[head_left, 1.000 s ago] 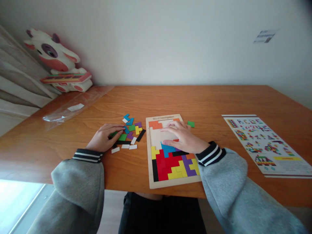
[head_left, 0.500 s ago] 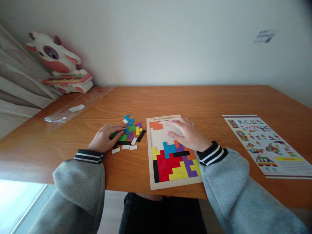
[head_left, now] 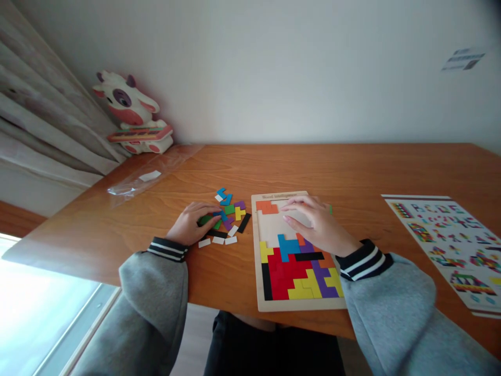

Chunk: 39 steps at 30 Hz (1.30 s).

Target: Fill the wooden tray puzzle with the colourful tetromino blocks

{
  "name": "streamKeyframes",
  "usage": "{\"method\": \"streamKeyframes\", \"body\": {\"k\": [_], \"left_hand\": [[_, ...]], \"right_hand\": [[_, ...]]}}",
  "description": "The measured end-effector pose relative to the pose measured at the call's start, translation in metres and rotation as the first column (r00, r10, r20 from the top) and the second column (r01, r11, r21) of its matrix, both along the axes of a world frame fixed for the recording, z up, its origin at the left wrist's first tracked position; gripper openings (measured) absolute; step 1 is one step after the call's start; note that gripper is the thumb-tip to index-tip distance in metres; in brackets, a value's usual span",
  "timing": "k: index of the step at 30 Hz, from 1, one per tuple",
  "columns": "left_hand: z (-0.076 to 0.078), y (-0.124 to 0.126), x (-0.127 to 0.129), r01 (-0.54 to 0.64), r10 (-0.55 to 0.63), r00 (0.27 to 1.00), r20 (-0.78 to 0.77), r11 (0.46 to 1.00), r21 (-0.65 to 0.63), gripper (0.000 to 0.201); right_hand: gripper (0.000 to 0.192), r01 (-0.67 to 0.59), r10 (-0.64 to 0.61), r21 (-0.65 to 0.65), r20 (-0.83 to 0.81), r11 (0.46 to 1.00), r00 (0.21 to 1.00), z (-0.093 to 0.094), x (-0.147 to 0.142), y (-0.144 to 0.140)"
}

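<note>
Head view: puzzle board lies flat at the near edge of the table, centre of frame. Lower half is packed with coloured pieces, upper half mostly bare wood apart from an orange piece in the top left corner. Right hand rests palm down over the upper right of the board, fingers spread and flat; can't tell if anything is under it. A sliver of green piece shows just past its knuckles. Left hand sits on the table left of the board, fingers curled loosely onto the loose pieces, tips touching a green one; no clear grip visible.

Vs 0.5 s ago: the right hand has slid slightly toward the board's top right; blue piece and the placed rows are unchanged. Left hand same pose on the pile. Camera has panned, so everything sits further right and lower in frame.

Further out: instruction sheet on the right, clear plastic bag far left, cow toy against the wall by the curtain.
</note>
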<state>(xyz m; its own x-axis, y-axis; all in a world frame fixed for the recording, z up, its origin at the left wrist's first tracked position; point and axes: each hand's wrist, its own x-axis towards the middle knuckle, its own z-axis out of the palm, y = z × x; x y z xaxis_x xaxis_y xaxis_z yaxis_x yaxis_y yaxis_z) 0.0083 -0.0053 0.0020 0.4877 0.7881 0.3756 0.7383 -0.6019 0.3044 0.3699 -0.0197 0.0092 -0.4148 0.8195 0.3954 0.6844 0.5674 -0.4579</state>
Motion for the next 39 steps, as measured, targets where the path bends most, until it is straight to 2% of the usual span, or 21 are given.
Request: {"method": "streamKeyframes", "body": {"k": [5, 8, 11, 17, 21, 26, 29, 33, 37, 39], "left_hand": [[0.004, -0.004, 0.002, 0.104, -0.104, 0.995, 0.002, 0.995, -0.001, 0.033], [0.007, -0.006, -0.001, 0.092, -0.091, 0.996, -0.01, 0.995, 0.037, 0.037], [0.009, -0.008, -0.008, 0.08, -0.079, 0.997, -0.015, 0.995, 0.054, 0.033], [0.006, -0.01, -0.012, 0.128, -0.129, 0.991, 0.034, 0.991, 0.033, 0.022], [0.002, -0.008, -0.009, 0.061, -0.059, 0.996, 0.065, 0.998, -0.027, 0.026], [0.0, -0.007, -0.007, -0.09, 0.111, 0.986, 0.125, 0.982, -0.165, 0.048], [0.001, -0.008, -0.005, -0.107, 0.142, 0.975, 0.168, 0.974, -0.202, 0.051], [0.009, -0.012, 0.014, -0.052, 0.117, 0.949, 0.294, 0.974, -0.219, 0.041], [0.019, -0.021, 0.058, 0.054, 0.043, 0.921, 0.388, 0.97, -0.235, 0.028], [0.022, -0.026, 0.083, 0.075, 0.031, 0.922, 0.385, 0.963, -0.258, 0.022]], "right_hand": [[0.02, -0.008, 0.008, 0.031, -0.008, 0.999, 1.0, 0.001, 0.0, 0.0], [0.02, -0.01, 0.011, 0.04, -0.02, 0.999, 1.0, 0.001, 0.001, 0.001], [0.019, 0.005, -0.004, 0.032, -0.027, 0.999, 1.0, 0.001, 0.002, 0.002], [0.018, 0.018, -0.017, 0.033, -0.04, 0.999, 0.999, 0.001, 0.003, 0.002], [0.018, 0.025, -0.023, 0.038, -0.04, 0.999, 0.999, 0.001, 0.001, 0.002], [0.019, 0.015, -0.014, 0.029, -0.057, 0.999, 0.998, 0.001, 0.001, 0.002], [0.019, 0.02, -0.018, 0.03, -0.051, 0.999, 0.999, 0.002, 0.001, 0.001], [0.019, 0.025, -0.023, 0.031, -0.043, 0.999, 0.999, 0.002, 0.001, 0.001], [0.019, 0.026, -0.024, 0.052, -0.043, 0.998, 0.999, 0.002, 0.001, 0.001], [0.019, 0.032, -0.03, 0.049, -0.041, 0.998, 0.999, 0.002, 0.001, 0.002]]}}
